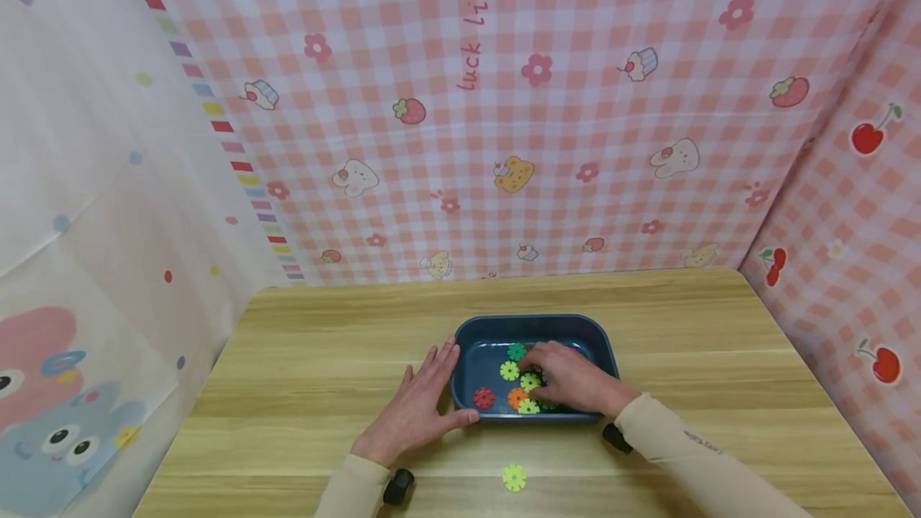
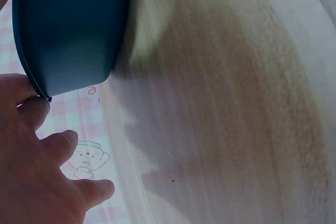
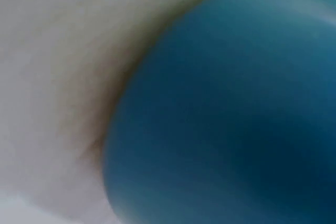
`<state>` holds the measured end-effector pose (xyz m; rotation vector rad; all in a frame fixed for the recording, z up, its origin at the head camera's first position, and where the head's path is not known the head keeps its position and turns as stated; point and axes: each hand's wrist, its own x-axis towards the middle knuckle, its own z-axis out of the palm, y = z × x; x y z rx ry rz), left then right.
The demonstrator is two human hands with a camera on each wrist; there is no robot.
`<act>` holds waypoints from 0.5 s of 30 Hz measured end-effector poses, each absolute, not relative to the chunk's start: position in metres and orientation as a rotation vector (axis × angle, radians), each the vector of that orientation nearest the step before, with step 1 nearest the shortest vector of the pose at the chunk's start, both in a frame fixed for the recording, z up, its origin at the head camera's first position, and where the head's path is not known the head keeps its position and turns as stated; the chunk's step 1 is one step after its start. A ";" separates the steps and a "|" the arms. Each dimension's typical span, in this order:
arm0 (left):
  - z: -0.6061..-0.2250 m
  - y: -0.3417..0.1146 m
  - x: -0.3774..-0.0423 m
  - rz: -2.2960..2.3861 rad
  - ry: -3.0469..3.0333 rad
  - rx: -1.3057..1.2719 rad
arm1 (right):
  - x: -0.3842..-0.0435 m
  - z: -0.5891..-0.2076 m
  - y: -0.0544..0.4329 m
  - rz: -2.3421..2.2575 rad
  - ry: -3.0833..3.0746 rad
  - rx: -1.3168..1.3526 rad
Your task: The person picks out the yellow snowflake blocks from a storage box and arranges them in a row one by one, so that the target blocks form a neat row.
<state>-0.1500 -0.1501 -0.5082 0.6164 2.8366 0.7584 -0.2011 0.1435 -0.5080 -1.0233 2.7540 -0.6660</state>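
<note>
A dark blue rectangular tray (image 1: 482,350) stands on the table with several notched plastic discs in it. These include a red disc (image 1: 484,397), an orange disc (image 1: 517,398), a green disc (image 1: 516,352) and a yellow-green disc (image 1: 509,371). My left hand (image 1: 420,406) touches the tray's left end, fingers extended along the rim and thumb at the near corner. Over the tray's right half, my right hand (image 1: 576,378) reaches down among the discs with bent fingers. I cannot tell whether its fingertips hold one. The right wrist view shows only the tray's outer wall (image 3: 210,103) and the table.
One yellow-green disc (image 1: 514,477) lies on the wooden table (image 1: 324,358) in front of the tray. A pink checked cloth (image 1: 475,134) hangs behind the table, with more patterned cloth on both sides. A dark device sits at each wrist.
</note>
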 end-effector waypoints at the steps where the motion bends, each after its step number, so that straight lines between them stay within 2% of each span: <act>1: -0.508 -0.150 -0.150 0.759 2.835 0.608 | -0.201 -0.508 0.144 -0.670 2.758 -1.007; 15: -0.508 -0.149 -0.150 0.757 2.836 0.612 | -0.202 -0.514 0.144 -0.655 2.791 -0.992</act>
